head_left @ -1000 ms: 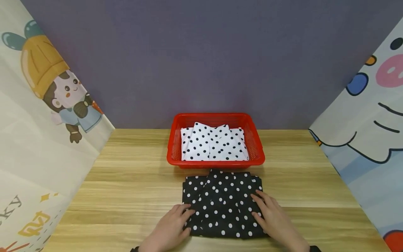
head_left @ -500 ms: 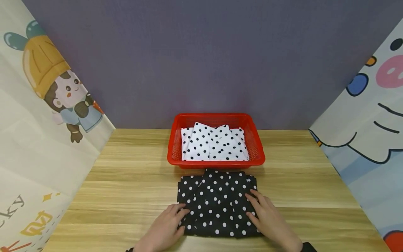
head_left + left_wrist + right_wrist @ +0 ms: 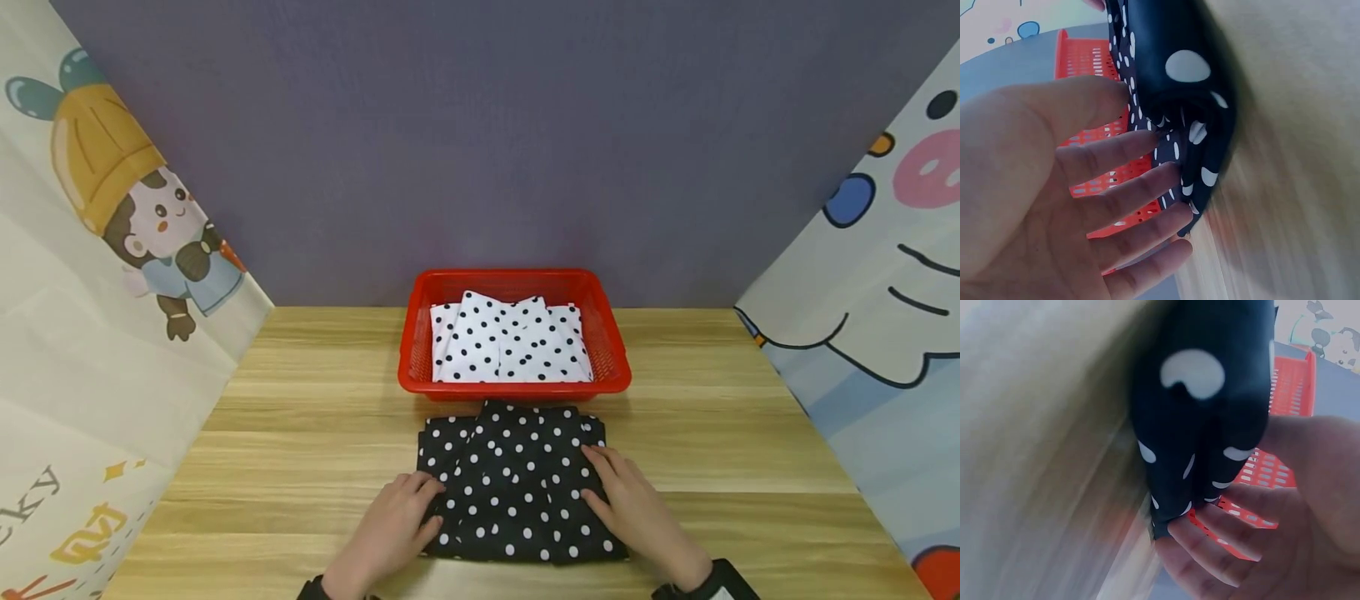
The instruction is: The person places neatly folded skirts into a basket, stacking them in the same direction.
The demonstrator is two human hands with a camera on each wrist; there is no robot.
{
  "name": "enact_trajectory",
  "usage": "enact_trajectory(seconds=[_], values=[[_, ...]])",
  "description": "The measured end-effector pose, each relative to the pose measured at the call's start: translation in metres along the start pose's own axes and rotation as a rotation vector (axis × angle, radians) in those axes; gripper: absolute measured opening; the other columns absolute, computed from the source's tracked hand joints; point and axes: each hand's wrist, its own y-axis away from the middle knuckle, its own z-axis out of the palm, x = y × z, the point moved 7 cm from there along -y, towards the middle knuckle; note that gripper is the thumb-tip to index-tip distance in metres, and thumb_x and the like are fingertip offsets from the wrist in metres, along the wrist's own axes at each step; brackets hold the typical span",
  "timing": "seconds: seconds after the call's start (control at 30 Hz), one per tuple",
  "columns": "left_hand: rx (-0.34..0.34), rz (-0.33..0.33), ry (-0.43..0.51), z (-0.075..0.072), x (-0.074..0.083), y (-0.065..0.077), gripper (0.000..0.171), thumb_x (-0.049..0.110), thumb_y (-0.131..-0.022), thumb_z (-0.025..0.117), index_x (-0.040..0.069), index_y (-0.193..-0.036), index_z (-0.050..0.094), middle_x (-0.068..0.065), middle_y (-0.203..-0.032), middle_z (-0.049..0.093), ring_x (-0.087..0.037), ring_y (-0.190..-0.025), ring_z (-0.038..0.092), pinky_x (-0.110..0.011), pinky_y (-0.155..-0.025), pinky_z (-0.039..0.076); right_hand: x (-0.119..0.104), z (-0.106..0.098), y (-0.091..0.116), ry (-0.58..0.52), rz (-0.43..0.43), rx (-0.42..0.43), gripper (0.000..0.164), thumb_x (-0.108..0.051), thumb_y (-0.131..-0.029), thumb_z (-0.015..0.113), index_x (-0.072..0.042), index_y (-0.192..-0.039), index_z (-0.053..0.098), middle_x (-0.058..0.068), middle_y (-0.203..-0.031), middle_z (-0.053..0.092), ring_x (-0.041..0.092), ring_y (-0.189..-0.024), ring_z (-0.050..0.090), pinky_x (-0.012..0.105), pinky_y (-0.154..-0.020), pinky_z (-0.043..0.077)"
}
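Note:
A folded black cloth garment with white dots (image 3: 517, 492) lies flat on the table in front of the red basket in the head view. At its left edge rests my left hand (image 3: 393, 521), fingertips on the cloth. My right hand (image 3: 637, 504) touches the right edge, its thumb and fingers spread over the side. Both wrist views show fingers (image 3: 1138, 187) extended against the cloth's layered folds rather than wrapped round them. The cloth's underside is hidden.
Behind the black cloth stands a red plastic basket (image 3: 513, 388), holding folded white cloth with black dots (image 3: 510, 342). A grey wall (image 3: 510, 150) rises behind it. Cartoon-printed panels (image 3: 97, 358) flank the wooden table (image 3: 315, 417) on both sides.
The black dotted cloth has slid a little to the left, with both hands moving along at its edges. The basket and the white cloth have stayed put.

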Motion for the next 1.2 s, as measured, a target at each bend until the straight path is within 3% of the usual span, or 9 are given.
enact_trajectory(seconds=[0.13,0.33,0.5,0.67,0.93,1.2], values=[[0.003,-0.023,-0.005,-0.001,-0.004,-0.010,0.032,0.028,-0.082,0.064,0.009,-0.107,0.063,-0.005,-0.105,0.059,-0.020,-0.092,0.054,-0.039,-0.079,0.047,0.003,0.001,-0.008,0.002,0.032,-0.045,0.059,-0.030,-0.081,0.068,-0.005,-0.130,0.048,0.016,-0.124,0.051,0.030,-0.107,0.054,0.046,-0.088,0.047],[0.013,-0.088,0.020,-0.001,-0.010,-0.028,0.037,0.026,-0.081,0.066,0.006,-0.111,0.062,-0.012,-0.112,0.057,-0.025,-0.096,0.055,-0.041,-0.081,0.048,0.008,-0.004,-0.017,-0.006,0.034,-0.021,0.058,-0.025,-0.080,0.069,0.002,-0.127,0.049,0.021,-0.118,0.054,0.033,-0.100,0.057,0.047,-0.084,0.049],[0.042,-0.185,0.023,-0.002,-0.015,-0.041,0.045,0.025,-0.079,0.068,-0.001,-0.115,0.058,-0.019,-0.112,0.055,-0.031,-0.095,0.055,-0.044,-0.079,0.050,0.013,-0.005,-0.027,-0.006,0.077,-0.052,0.058,-0.026,-0.081,0.068,0.006,-0.125,0.049,0.025,-0.117,0.054,0.035,-0.097,0.057,0.049,-0.082,0.049],[0.026,-0.305,0.013,-0.001,-0.017,-0.050,0.057,0.032,-0.077,0.071,-0.006,-0.116,0.054,-0.023,-0.108,0.054,-0.032,-0.089,0.055,-0.044,-0.072,0.050,0.020,-0.004,-0.035,-0.010,0.140,-0.103,0.064,-0.029,-0.079,0.070,0.009,-0.125,0.047,0.026,-0.113,0.054,0.037,-0.094,0.056,0.051,-0.081,0.049],[-0.014,-0.466,0.017,0.002,-0.022,-0.057,0.069,0.039,-0.070,0.077,-0.012,-0.112,0.054,-0.023,-0.099,0.053,-0.030,-0.077,0.053,-0.042,-0.060,0.049,0.025,0.000,-0.038,-0.021,0.237,-0.192,0.072,-0.033,-0.078,0.069,0.014,-0.126,0.042,0.033,-0.119,0.047,0.044,-0.099,0.053,0.055,-0.083,0.046],[-0.044,-0.535,0.000,0.007,-0.023,-0.058,0.078,0.040,-0.061,0.082,-0.013,-0.112,0.054,-0.024,-0.097,0.051,-0.031,-0.070,0.053,-0.040,-0.052,0.046,0.024,0.004,-0.037,-0.046,0.279,-0.198,0.076,-0.033,-0.076,0.071,0.015,-0.126,0.039,0.031,-0.111,0.045,0.036,-0.084,0.055,0.050,-0.075,0.051]])
